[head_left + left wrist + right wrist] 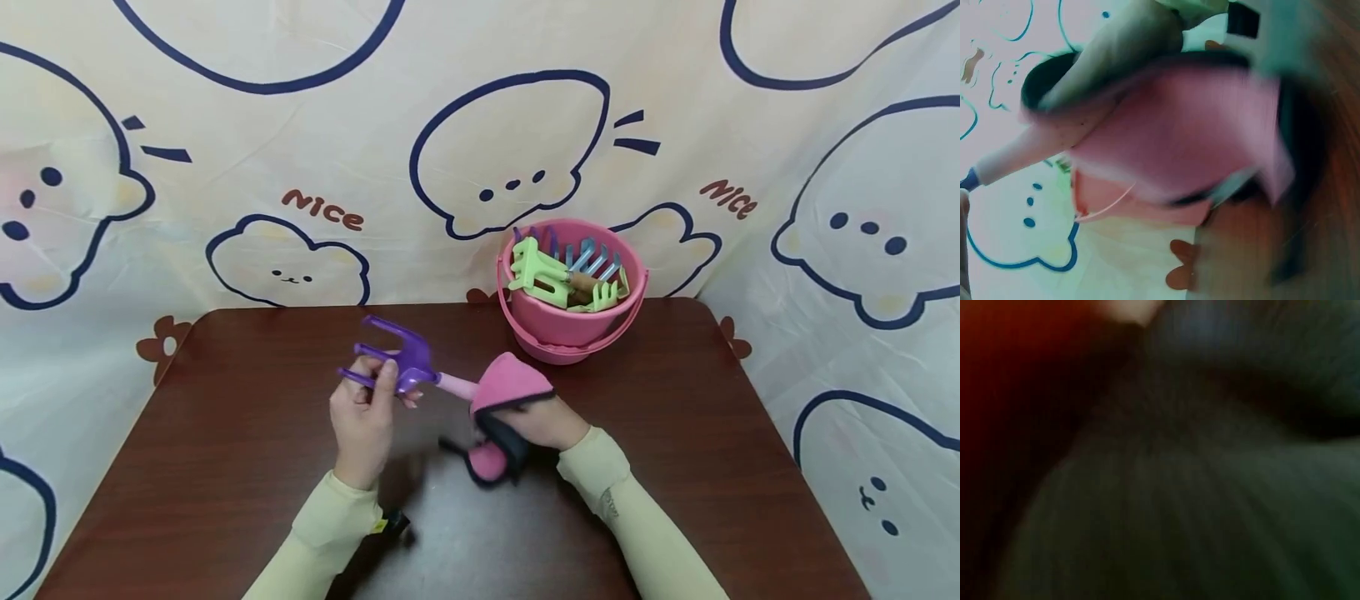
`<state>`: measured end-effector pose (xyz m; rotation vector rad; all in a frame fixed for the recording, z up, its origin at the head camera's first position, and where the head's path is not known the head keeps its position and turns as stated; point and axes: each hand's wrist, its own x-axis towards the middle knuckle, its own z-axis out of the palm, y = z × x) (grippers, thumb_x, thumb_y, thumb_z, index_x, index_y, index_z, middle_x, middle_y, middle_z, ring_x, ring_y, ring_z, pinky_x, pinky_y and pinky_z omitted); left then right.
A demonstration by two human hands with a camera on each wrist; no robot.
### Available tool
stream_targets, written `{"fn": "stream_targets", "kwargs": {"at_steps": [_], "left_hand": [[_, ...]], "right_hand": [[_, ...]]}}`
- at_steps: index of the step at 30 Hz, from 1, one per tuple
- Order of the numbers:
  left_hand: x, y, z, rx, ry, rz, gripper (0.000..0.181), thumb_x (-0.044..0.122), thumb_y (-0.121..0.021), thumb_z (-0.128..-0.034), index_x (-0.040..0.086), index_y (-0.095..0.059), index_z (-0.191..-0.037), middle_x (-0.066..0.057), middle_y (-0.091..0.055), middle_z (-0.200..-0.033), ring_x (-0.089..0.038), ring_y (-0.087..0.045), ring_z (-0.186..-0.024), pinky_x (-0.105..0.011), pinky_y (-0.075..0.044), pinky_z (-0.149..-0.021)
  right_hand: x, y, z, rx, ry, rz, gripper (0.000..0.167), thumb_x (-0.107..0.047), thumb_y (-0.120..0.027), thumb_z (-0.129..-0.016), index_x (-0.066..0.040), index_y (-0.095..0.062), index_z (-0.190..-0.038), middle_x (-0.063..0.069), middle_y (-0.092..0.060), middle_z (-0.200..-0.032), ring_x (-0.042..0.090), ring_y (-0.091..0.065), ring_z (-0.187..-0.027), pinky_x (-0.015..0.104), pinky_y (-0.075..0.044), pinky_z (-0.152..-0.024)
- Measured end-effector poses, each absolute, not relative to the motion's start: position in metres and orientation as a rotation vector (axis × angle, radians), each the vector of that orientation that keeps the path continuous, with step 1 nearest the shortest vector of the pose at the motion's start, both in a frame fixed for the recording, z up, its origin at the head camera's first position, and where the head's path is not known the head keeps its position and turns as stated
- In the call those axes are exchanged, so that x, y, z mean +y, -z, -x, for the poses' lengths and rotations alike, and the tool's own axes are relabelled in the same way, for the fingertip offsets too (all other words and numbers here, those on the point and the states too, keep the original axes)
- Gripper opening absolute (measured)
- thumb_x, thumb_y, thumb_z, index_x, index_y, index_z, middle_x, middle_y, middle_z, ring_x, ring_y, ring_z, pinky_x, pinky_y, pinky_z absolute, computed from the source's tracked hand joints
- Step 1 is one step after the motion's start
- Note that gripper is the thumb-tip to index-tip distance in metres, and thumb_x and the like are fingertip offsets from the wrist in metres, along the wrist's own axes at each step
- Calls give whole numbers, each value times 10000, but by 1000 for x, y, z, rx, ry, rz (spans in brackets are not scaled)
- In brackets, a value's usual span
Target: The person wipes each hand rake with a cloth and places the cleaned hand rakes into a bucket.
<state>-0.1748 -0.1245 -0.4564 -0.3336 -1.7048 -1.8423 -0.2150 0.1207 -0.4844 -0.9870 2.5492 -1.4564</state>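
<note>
A purple toy hand rake (414, 360) with a pale pink handle (456, 386) is held above the table, its prongs to the left. My left hand (367, 425) grips it by the purple head, thumb on top. At the handle's other end, my right hand (551, 421) reaches under a pink cloth piece with black edging (512, 379) and holds it; most fingers are hidden there. Part of the cloth dangles below the hand. The pink cloth (1179, 131) fills much of the left wrist view, blurred, with the handle (1022, 153) running beside it. The right wrist view is too dark and blurred to read.
Behind my right hand, a pink bucket (558, 323) stands at the table's back edge, holding green toy rakes (536, 271) and blue-pronged ones (592, 257). The dark brown table (247, 400) meets a patterned curtain (390, 158) at the back and sides.
</note>
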Motion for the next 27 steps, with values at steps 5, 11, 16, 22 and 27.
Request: {"fn": "stream_targets", "kwargs": {"at_steps": [5, 11, 16, 22, 27], "left_hand": [[-141, 446, 185, -1393, 2024, 173, 232, 103, -550, -1072, -100, -640, -1140, -79, -743, -864, -150, -718, -629, -254, -590, -602], [-125, 433, 194, -1308, 2225, 79, 334, 206, -527, -1090, -56, -591, -1286, -127, -722, -1017, -169, -744, -750, -289, -615, -749], [-83, 407, 225, -1273, 2397, 136, 318, 194, -474, -1112, -21, -587, -1317, -123, -706, -1085, -174, -734, -843, -339, -613, -855], [-29, 380, 284, -1440, 2627, 249, 348, 165, -418, -1125, 12, -520, -1421, -160, -652, -1298, -344, -664, -1186, -435, -502, -1093], [-7, 376, 310, -1985, 2521, 258, 404, 191, -460, -1118, 52, -500, -1495, -160, -611, -1398, -219, -623, -1204, -348, -488, -1039]], "right_hand": [[140, 499, 222, 2569, 1274, 562, 197, -240, -671, -1008, -110, -718, -1148, 8, -698, -1054, 135, -618, -999, 382, -521, -995], [133, 506, 227, 2557, 1154, 616, 256, -338, -723, -967, -175, -713, -1164, -30, -705, -1037, 160, -628, -963, 411, -532, -947], [128, 507, 225, 2567, 1121, 639, 268, -308, -751, -947, -170, -722, -1174, -29, -721, -1056, 147, -634, -956, 398, -541, -919], [128, 512, 227, 2537, 1154, 671, 266, -319, -748, -962, -217, -710, -1205, -67, -720, -1079, 110, -646, -968, 351, -542, -894], [126, 512, 229, 2524, 1189, 713, 341, -327, -755, -953, -234, -697, -1275, -83, -729, -1141, 91, -657, -1017, 357, -545, -928]]}}
